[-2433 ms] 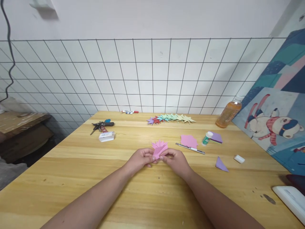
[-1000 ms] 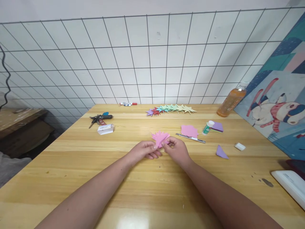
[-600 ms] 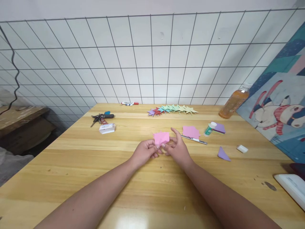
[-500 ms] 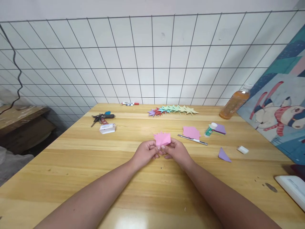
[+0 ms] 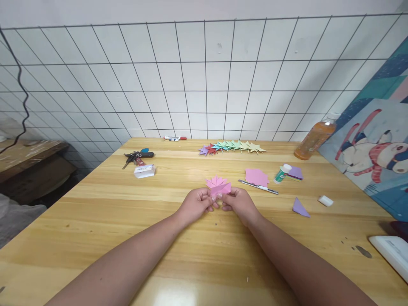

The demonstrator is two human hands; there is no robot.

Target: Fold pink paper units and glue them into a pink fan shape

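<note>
A pink folded paper (image 5: 220,188) is held between both hands above the middle of the table. Its far edge fans out in several pointed pleats, and a flatter flap faces me. My left hand (image 5: 200,201) pinches its lower left side, thumb on the near face. On the lower right, my right hand (image 5: 237,201) grips the same paper with thumb and fingers. The fingers behind the paper are partly hidden. Beyond it and to the right lie more pink paper (image 5: 256,177) and a slim utility knife (image 5: 259,187).
Colourful folded paper stars (image 5: 232,146) line the back. Rightward are a glue stick (image 5: 282,173), purple sheets (image 5: 296,172), a purple folded triangle (image 5: 300,207), an eraser (image 5: 325,200) and a bottle (image 5: 315,138). Keys (image 5: 138,155), a small white box (image 5: 144,171) and markers (image 5: 175,138) lie left.
The flap of the pink paper has tipped down toward me, so more of the pointed pleats behind it show. Both hands keep their hold in nearly the same place.
</note>
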